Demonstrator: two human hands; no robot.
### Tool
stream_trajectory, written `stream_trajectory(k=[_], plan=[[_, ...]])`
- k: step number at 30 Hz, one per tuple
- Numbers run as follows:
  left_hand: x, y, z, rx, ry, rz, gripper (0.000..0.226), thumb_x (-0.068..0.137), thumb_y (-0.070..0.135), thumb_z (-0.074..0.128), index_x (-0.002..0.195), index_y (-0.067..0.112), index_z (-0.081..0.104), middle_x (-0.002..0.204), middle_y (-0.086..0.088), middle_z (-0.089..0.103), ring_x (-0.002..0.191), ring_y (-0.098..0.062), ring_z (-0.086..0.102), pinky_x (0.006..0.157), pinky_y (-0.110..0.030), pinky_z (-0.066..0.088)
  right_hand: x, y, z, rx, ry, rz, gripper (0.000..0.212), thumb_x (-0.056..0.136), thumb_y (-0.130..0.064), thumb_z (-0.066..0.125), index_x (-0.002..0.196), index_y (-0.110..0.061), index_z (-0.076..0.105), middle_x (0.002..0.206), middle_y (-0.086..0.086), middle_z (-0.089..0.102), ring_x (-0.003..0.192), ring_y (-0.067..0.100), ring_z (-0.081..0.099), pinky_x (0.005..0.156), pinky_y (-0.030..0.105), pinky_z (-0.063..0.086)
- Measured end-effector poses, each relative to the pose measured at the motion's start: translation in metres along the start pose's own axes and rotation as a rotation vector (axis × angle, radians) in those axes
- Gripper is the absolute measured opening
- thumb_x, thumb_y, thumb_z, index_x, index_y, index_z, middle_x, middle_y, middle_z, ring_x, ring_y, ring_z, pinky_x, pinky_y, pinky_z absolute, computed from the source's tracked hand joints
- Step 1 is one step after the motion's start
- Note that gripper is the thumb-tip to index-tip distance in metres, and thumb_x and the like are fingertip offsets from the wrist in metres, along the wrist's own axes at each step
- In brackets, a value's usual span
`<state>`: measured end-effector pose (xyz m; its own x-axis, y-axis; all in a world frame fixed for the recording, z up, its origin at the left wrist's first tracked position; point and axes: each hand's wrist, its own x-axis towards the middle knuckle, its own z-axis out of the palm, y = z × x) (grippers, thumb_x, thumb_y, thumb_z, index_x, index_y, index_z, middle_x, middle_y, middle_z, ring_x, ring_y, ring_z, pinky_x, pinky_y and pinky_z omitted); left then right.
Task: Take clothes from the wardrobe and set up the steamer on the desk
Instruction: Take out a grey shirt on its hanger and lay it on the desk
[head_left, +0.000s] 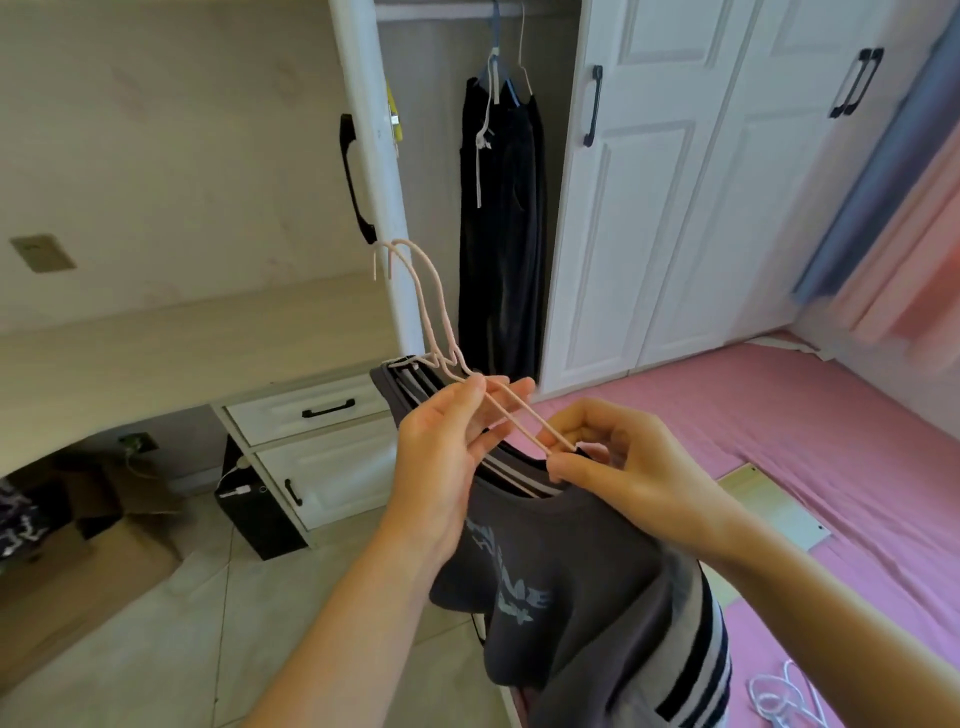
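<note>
Landmark: open wardrobe door (374, 171), white, black handle on its left face. Left of it — pale desk top (156, 364), with white drawers (306, 410) under its right end and a cardboard box (78, 561) on the tiled floor beneath. Just below the door's lower edge, left hand (441, 457), fingers pinching the wire of pink hangers (431, 312); the hooks rise in front of the door edge. Dark grey T-shirt (566, 587) with pale print and striped sleeve hangs from those hangers, held in the air below and right of the door. Right hand (618, 462), right of the left hand, pinches the hanger arm at the shirt collar. Right of the door, inside the wardrobe, dark trousers (504, 234) hang from the rail. Further right — closed white doors (675, 208), pink bed (779, 431).
</note>
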<state>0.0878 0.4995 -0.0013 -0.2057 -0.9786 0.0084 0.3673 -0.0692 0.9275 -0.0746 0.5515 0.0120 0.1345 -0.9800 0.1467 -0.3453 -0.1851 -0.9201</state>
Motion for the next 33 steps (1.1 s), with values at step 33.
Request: stream_trajectory(k=[33], plan=[[-0.149, 0.082, -0.290, 0.083, 0.467, 0.165, 0.026, 0.102, 0.019, 0.045, 0.125, 0.019, 0.057, 0.128, 0.014, 0.060, 0.110, -0.014, 0.064, 0.100, -0.040, 0.049, 0.029, -0.078, 0.335, -0.584, -0.284, -0.306, 0.032, 0.096, -0.043, 0.047, 0.123, -0.026, 0.051, 0.112, -0.009, 0.061, 0.096, 0.012, 0.059, 0.080, 0.036, 0.052]])
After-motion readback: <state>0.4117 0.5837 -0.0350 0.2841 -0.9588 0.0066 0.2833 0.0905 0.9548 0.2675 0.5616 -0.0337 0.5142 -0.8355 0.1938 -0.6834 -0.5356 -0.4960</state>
